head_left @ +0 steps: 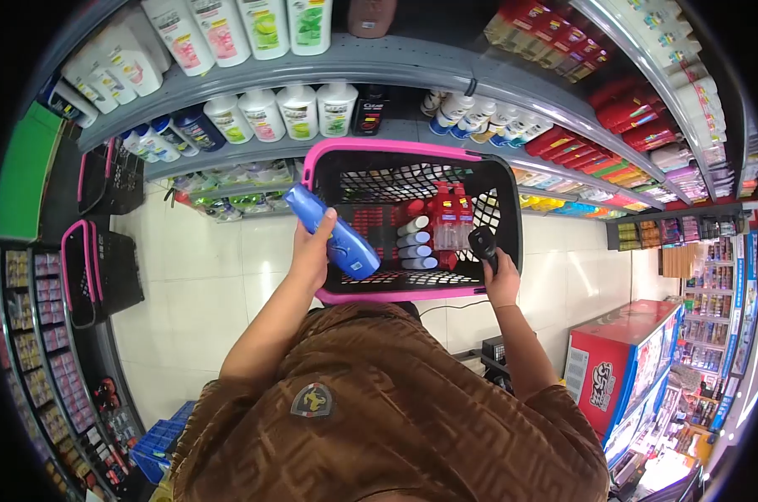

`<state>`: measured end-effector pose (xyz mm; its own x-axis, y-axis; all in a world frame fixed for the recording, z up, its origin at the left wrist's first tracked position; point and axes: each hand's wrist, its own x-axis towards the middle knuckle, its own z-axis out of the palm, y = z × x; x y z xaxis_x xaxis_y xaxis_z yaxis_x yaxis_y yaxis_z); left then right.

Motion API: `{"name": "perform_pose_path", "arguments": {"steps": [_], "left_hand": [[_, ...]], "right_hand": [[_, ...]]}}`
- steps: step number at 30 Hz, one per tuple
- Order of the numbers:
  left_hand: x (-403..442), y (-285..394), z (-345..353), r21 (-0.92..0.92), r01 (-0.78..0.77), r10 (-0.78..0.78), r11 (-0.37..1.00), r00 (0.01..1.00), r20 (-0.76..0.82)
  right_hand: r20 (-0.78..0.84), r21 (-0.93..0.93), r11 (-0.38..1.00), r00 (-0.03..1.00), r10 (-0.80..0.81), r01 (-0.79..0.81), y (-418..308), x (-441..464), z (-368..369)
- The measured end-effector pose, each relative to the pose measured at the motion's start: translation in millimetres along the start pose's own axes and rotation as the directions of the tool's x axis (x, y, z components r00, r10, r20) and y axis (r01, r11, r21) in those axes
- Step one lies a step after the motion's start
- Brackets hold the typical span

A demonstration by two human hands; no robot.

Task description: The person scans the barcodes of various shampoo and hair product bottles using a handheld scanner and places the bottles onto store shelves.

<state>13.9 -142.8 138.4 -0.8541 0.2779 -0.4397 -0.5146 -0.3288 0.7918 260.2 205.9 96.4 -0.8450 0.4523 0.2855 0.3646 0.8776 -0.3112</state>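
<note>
One blue bottle, one black handheld object and one pink-rimmed basket; inside it, two red-pump bottles and four pale-capped bottles; on the upper shelf, four white bottles with pink or green labels and one brown bottle; on the shelf below, four more such white bottles and one black bottle; to the left, two other black baskets; to the right, one red freezer

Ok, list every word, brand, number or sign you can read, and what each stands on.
"CLEAR": on the white bottles on the shelf.
Too stylised to read surely: the large white characters on the red freezer.
Too small or blurred: the print on the blue bottle, the pump bottles and the other shelf packs.
No number is legible.
</note>
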Motion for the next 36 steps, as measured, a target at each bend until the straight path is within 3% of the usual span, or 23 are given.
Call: {"name": "perform_pose_path", "arguments": {"steps": [2, 4, 5, 6, 7, 8, 9, 10, 11, 12, 14, 15, 16, 18, 33, 36], "left_hand": [[0, 18, -3, -0.067, 0.029, -0.029, 0.997, 1.0, -0.004], [7, 24, -16, -0.308, 0.314, -0.279, 0.898, 0.948, 0.152], [8, 26, -20, -0.316, 0.306, -0.276, 0.898, 0.951, 0.138], [9, 26, -20, -0.482, 0.49, -0.296, 0.726, 0.856, 0.424], [8, 26, -19, -0.544, 0.674, -0.215, 0.5, 0.706, 0.675], [6, 25, -17, -0.494, 0.831, -0.046, 0.257, 0.521, 0.853], [4, 21, -15, -0.445, 0.879, -0.002, 0.169, 0.452, 0.892], [3, 18, -11, -0.447, 0.877, -0.002, 0.175, 0.455, 0.891], [1, 16, -7, -0.469, 0.829, -0.002, 0.303, 0.493, 0.87], [0, 12, -5, -0.481, 0.768, 0.002, 0.423, 0.53, 0.848], [8, -2, -5, -0.455, 0.798, 0.045, 0.395, 0.478, 0.877], [9, -3, -3, -0.476, 0.743, 0.024, 0.47, 0.528, 0.849], [9, -3, -1, -0.488, 0.683, 0.008, 0.544, 0.577, 0.816], [6, -2, 1, -0.492, 0.726, 0.053, 0.48, 0.536, 0.843], [-3, 6, 13, -0.469, 0.789, 0.123, 0.396, 0.461, 0.879], [-2, 9, 17, -0.453, 0.752, 0.116, 0.479, 0.458, 0.882]], "right_hand": [[0.023, 0.048, 0.998, 0.999, 0.028, -0.029, -20, 6, 0], [0.112, 0.274, 0.944, 0.981, 0.157, -0.182, -64, 10, 6], [0.214, 0.404, 0.867, 0.952, 0.22, -0.291, -87, 14, 5], [0.184, 0.561, 0.774, 0.956, 0.229, -0.293, -96, 11, 23], [0.243, 0.656, 0.675, 0.941, 0.236, -0.339, -119, 14, 22], [0.301, 0.734, 0.56, 0.923, 0.238, -0.384, -140, 17, 16], [0.306, 0.738, 0.556, 0.924, 0.23, -0.382, -160, 20, 4], [0.41, 0.729, 0.509, 0.887, 0.211, -0.458, -179, 23, -12], [0.509, 0.708, 0.463, 0.84, 0.189, -0.534, -195, 24, -25], [0.51, 0.708, 0.462, 0.839, 0.189, -0.534, -211, 24, -35], [0.381, 0.767, 0.584, 0.921, -0.08, -0.266, -232, 25, -53], [0.385, 0.743, 0.642, 0.905, -0.182, -0.187, -235, 27, -59], [0.387, 0.741, 0.645, 0.903, -0.186, -0.185, -237, 30, -66], [0.335, 0.636, 0.768, 0.869, -0.366, 0.078, -241, 32, -74], [0.356, 0.635, 0.765, 0.839, -0.41, 0.105, -236, 25, -84], [0.318, 0.647, 0.76, 0.886, -0.338, 0.058, -233, 17, -83]]}}
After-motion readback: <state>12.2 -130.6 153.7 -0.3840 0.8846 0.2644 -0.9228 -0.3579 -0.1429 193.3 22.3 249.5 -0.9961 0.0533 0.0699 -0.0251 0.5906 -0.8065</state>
